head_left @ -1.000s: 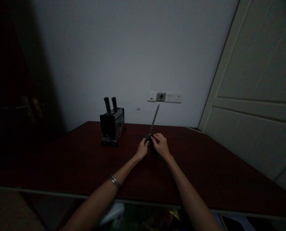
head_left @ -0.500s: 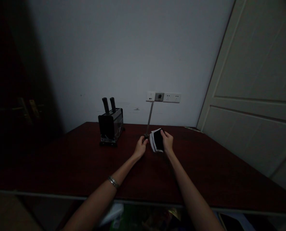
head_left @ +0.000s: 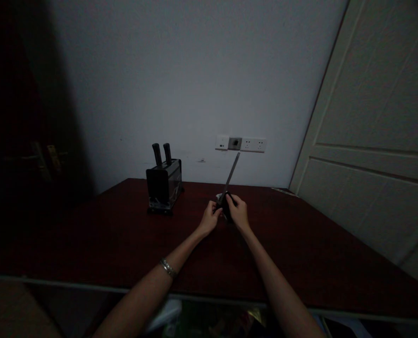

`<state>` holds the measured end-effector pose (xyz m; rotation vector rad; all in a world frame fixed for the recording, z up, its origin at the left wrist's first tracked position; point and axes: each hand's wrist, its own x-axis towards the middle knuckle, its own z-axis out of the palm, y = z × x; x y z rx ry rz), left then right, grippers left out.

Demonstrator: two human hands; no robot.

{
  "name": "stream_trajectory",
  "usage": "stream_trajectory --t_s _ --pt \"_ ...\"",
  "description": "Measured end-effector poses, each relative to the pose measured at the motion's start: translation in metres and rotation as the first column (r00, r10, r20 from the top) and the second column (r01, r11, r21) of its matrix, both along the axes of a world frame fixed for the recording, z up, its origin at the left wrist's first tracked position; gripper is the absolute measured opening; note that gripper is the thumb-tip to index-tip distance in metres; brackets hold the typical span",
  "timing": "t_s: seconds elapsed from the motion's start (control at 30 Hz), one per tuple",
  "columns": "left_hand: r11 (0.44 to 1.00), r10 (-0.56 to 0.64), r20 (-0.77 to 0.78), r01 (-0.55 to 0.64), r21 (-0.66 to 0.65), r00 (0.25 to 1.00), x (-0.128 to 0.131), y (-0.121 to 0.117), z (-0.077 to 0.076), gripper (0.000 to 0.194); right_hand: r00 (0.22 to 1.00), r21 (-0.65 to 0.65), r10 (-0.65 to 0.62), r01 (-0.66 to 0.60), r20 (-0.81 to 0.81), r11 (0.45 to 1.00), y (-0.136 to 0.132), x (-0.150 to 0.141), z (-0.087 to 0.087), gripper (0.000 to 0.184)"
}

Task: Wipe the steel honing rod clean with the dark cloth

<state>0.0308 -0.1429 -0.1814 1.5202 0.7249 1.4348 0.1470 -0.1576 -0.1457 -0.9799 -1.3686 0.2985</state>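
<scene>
My left hand is closed round the dark handle of a long, narrow-bladed knife, whose blade points up and leans right. A black and white cloth is gripped in my right hand, folded against the base of the blade. The fingers of both hands nearly meet there, and part of the cloth is hidden behind them. To the left stands a black knife block with clear sides, with two black-handled knives upright in it.
The dark red table reaches back to a pale wall. Wall sockets sit just behind the blade tip. A white panelled door borders the right side. Various items lie on a shelf below the table's front edge, dim and hard to make out.
The cloth, held flat beside the knife before, is now folded in against the blade's base. My hands have come closer together, and the blade leans farther right.
</scene>
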Motion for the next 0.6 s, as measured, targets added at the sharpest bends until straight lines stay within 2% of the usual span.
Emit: stream_trajectory --t_s 0.13,0.3,0.4,0.6 --pt "0.999 0.013 0.009 -0.013 -0.037 1.000 0.001 0.000 -0.001 0.015 0.988 0.090 0.020 -0.034 0.156 0.995 -0.005 -0.004 -0.001 0.028" --pt "0.996 0.047 0.015 -0.046 -0.071 0.999 0.000 -0.001 0.000 0.019 0.946 0.170 -0.046 -0.009 0.322 0.985 -0.005 -0.004 -0.005 0.026" --pt "0.996 0.075 0.000 -0.075 -0.057 0.997 -0.002 -0.004 0.001 0.018 0.922 0.197 -0.099 0.025 0.374 0.980 -0.006 -0.003 -0.008 0.026" --pt "0.991 0.126 -0.037 -0.127 -0.048 0.991 -0.003 -0.011 0.007 0.022 0.910 0.240 -0.108 0.009 0.400 0.971 -0.013 -0.005 -0.002 0.025"
